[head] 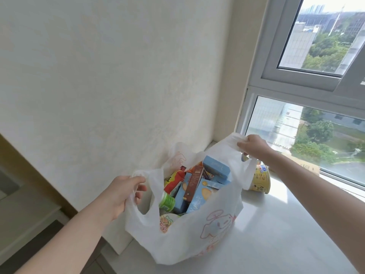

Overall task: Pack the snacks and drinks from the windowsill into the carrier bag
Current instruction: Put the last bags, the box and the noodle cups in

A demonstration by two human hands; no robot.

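**Bag held open by both handles; one cup left outside**

Windowsill (276, 234): white, carries the load at its left end against the wall.

Carrier bag (197, 240): white plastic, cartoon print on the near face, resting on the sill. Mouth spread wide. Near-left bottom corner bulges close to the sill's edge.

Contents: several blue boxes (216, 169) standing on end and tilted, a brown box (194, 183) between them, a red packet (174, 179) behind, a green bottle cap (167, 202) low on the left. Bag looks close to full.

Yellow cup (259, 180): on the sill just beside the bag's far-right side, partly hidden by the handle. Not yet packed.

Left hand (120, 196): fingers curled closed through the near-left handle loop, gripping the plastic.

Right hand (253, 146): fingers pinched closed on the far-right handle, pulling it up and taut.

Risks, judged:
- Thin handles under tension may stretch or tear if the full load is lifted sharply.
- Tall boxes stand loosely; tipping the bag could spill them over the rim.
- Bag sits near the sill's left edge; a sideways tug could drag it off.
- Freeing a hand for the cup would let that side of the mouth collapse.
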